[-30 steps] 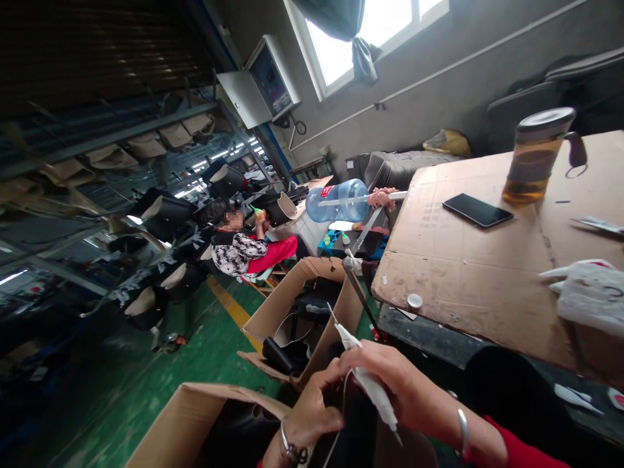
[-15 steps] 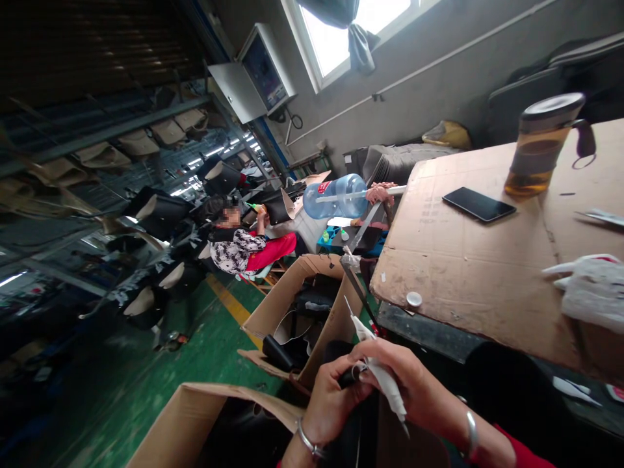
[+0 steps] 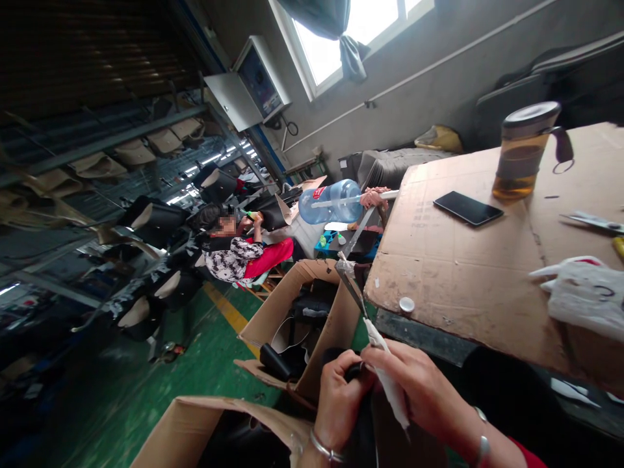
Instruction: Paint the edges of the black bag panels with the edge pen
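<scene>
A black leather piece [image 3: 361,426] is held low between the two hands, directly above an open cardboard box [image 3: 219,426]. The left hand [image 3: 341,398] is closed around the upper edge of the piece, with the thumb pressed onto it. The right hand [image 3: 422,390] is closed around a white pen-like tool [image 3: 394,398], whose pointed tip rises just above the fingers and is not seen touching the leather.

The work appears to be under way rather than finished: the piece is in the hands, not laid in a box, and the tool is gripped ready. How much of the piece has been treated cannot be told, because most of it is hidden by the hands and no marks are visible.

Beyond the hands a second cardboard box [image 3: 287,302] stands open, with dark pieces inside. To the right of the hands lies a cardboard-covered table [image 3: 463,273], on which a smartphone [image 3: 468,208], a lidded drink jar [image 3: 524,153] and a white plastic bag [image 3: 585,296] are set. Far beyond the left hand a seated co-worker [image 3: 238,255] is seen.
</scene>
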Action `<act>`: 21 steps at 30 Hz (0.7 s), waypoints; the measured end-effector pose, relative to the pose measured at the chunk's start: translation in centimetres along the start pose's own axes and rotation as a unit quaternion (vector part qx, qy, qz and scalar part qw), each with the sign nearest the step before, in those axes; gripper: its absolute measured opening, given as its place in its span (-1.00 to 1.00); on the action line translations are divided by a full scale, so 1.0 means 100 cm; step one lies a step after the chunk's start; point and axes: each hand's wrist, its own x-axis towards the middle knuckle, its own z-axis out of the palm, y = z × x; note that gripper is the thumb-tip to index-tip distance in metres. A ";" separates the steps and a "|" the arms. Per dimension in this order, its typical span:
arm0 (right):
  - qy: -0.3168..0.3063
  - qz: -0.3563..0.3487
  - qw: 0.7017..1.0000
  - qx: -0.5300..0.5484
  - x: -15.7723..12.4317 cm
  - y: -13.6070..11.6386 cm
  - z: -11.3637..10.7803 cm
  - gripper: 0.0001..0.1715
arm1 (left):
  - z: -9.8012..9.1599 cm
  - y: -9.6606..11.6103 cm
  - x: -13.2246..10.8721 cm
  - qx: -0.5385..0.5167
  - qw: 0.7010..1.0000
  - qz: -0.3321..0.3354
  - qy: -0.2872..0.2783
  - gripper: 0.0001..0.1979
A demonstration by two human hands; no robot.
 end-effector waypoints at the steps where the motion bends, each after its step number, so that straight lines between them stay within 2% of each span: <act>1: 0.015 0.001 1.000 -0.008 -0.001 0.003 -0.007 -0.69 | 0.002 0.001 0.003 0.001 1.000 0.000 -0.005 -0.77; 7: 0.131 0.062 0.988 -0.053 -0.003 0.019 -0.072 -0.57 | 0.016 0.000 0.026 -0.021 0.998 -0.029 -0.052 -0.84; 10: 0.192 0.132 0.971 -0.060 -0.001 0.027 -0.102 -0.72 | 0.026 -0.001 0.035 -0.009 0.996 -0.045 -0.080 -0.80; 12: 0.231 0.187 0.954 -0.031 -0.002 0.038 -0.113 -0.78 | 0.033 -0.003 0.043 -0.015 0.994 -0.059 -0.095 -0.78; 15: 0.259 0.250 0.933 0.024 -0.006 0.058 -0.116 -0.69 | 0.043 -0.006 0.056 -0.032 0.991 -0.082 -0.105 -0.75; 21: 0.231 0.257 0.937 0.043 -0.018 0.085 -0.093 -0.66 | 0.056 -0.008 0.075 -0.065 0.988 -0.116 -0.084 -0.72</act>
